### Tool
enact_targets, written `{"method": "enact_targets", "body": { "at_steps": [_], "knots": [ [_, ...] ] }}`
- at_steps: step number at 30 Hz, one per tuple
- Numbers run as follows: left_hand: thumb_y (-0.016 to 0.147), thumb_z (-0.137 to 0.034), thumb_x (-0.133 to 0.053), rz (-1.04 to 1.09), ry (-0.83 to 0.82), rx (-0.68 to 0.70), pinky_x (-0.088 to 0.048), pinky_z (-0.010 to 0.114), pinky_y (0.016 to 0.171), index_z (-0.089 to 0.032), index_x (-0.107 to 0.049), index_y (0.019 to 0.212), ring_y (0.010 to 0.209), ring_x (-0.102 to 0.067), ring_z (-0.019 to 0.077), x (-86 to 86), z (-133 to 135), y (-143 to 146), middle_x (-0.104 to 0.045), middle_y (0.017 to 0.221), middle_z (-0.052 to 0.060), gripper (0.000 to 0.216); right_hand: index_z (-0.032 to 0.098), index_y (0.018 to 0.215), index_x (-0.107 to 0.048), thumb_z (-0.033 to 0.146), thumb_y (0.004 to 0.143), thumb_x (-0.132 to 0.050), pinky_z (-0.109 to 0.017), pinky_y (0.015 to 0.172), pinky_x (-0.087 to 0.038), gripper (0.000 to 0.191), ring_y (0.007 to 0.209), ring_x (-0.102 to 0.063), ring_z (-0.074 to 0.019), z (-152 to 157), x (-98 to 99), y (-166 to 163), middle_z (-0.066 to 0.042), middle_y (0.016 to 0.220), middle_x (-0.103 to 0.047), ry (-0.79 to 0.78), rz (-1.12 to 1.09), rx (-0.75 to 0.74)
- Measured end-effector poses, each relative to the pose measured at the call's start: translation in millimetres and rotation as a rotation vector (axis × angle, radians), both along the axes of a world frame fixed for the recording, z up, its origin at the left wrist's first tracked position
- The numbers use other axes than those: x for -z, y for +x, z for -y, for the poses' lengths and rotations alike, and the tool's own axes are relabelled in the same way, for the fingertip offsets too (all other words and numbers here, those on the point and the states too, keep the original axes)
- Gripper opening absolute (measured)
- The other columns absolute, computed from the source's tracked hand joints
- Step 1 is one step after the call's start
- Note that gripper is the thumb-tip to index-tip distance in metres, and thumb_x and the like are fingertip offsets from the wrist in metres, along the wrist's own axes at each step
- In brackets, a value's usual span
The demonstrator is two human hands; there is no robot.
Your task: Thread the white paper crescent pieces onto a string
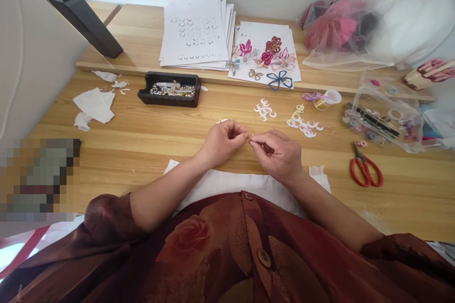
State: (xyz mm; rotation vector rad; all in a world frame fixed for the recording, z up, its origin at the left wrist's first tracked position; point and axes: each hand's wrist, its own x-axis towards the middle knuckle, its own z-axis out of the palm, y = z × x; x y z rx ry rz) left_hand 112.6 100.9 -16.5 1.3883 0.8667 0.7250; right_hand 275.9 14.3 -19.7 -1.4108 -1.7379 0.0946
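Observation:
My left hand point(223, 144) and my right hand point(275, 155) meet above the wooden table, their fingertips pinched together on a tiny pale piece point(250, 136), too small to make out. A white cloth point(245, 185) lies along the table edge below my wrists. Just beyond my left hand, a white cut-out point(222, 120) is partly hidden. Ahead of my right hand lie white curled paper cut-outs point(264, 110) and more white curls point(305, 127), with a gold-coloured looped strip point(295, 115) touching them.
A black tray of beads point(169, 90) sits left of centre, beside white paper scraps point(95, 105). Paper sheets point(195, 33) and a sheet of flower ornaments point(265, 54) lie on a raised shelf. Red-handled scissors point(366, 170) and a clear plastic box point(384, 120) stand right.

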Motion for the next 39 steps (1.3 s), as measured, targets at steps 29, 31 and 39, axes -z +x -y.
{"method": "enact_targets", "body": {
  "at_steps": [29, 31, 39],
  "knots": [
    [0.077, -0.03, -0.08, 0.141, -0.198, 0.017, -0.043, 0.021, 0.057, -0.015, -0.064, 0.074, 0.055, -0.053, 0.0073, 0.8, -1, -1, -0.064, 0.062, -0.001, 0.022, 0.02, 0.084, -0.077, 0.029, 0.087, -0.074, -0.027, 0.056, -0.047, 0.01, 0.06, -0.059, -0.012, -4, -2.8, -1, -0.001, 0.072, -0.074, -0.306, -0.538, 0.038],
    [0.078, -0.029, -0.079, 0.132, -0.19, 0.01, -0.043, 0.022, 0.058, -0.015, -0.064, 0.074, 0.055, -0.054, 0.0075, 0.9, -1, -1, -0.064, 0.062, -0.001, 0.021, 0.02, 0.085, -0.077, 0.025, 0.089, -0.071, -0.027, 0.055, -0.046, 0.009, 0.058, -0.058, -0.0118, -2, -2.8, -1, -0.001, 0.073, -0.075, -0.242, -0.422, 0.055],
    [0.078, -0.03, -0.077, 0.075, -0.112, 0.004, -0.044, 0.023, 0.059, -0.016, -0.064, 0.075, 0.056, -0.055, 0.0085, 1.3, 0, 0, -0.064, 0.063, -0.001, 0.02, 0.02, 0.089, -0.075, 0.013, 0.093, -0.067, -0.027, 0.059, -0.049, 0.012, 0.058, -0.059, -0.0122, 0, -1.4, 0, -0.001, 0.073, -0.072, 0.055, 0.018, 0.026]
  ]
}}
